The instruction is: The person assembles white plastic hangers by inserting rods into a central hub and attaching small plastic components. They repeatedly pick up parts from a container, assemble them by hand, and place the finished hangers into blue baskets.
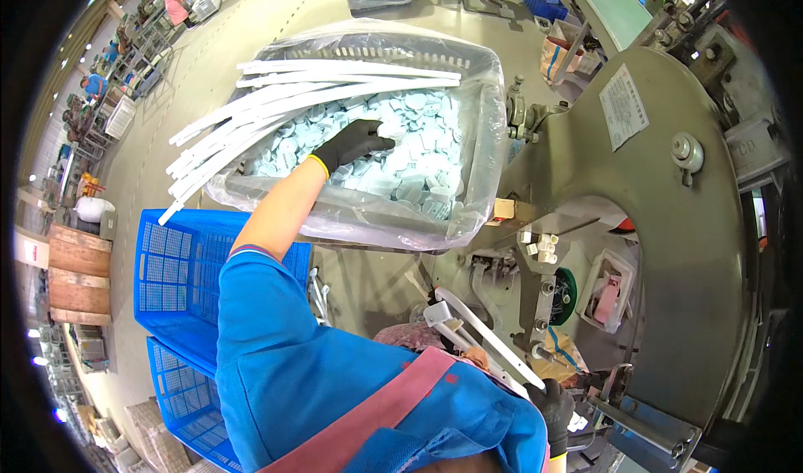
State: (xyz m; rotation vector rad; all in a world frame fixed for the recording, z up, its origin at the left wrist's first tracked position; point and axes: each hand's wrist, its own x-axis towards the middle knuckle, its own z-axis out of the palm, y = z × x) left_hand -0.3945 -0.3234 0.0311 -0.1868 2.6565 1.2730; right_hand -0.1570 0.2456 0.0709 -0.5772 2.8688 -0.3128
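My left hand, in a black glove with a yellow cuff, reaches in among many small pale-blue flat pieces. Its thumb and fingers are apart, and pieces show right by the fingertips. The pieces fill a large grey crate lined with clear plastic. Several long white strips lie across the crate's left and far side, beyond my left hand. At the lower right, my right hand, also black-gloved, is closed around the near end of hinged-looking white bars. My sleeve and the bars hide part of its fingers.
A big grey-green machine with a curved arm stands close on the right. Blue plastic baskets sit at the left by my elbow. Beneath the machine are a white tub and small white blocks. Other people work far left.
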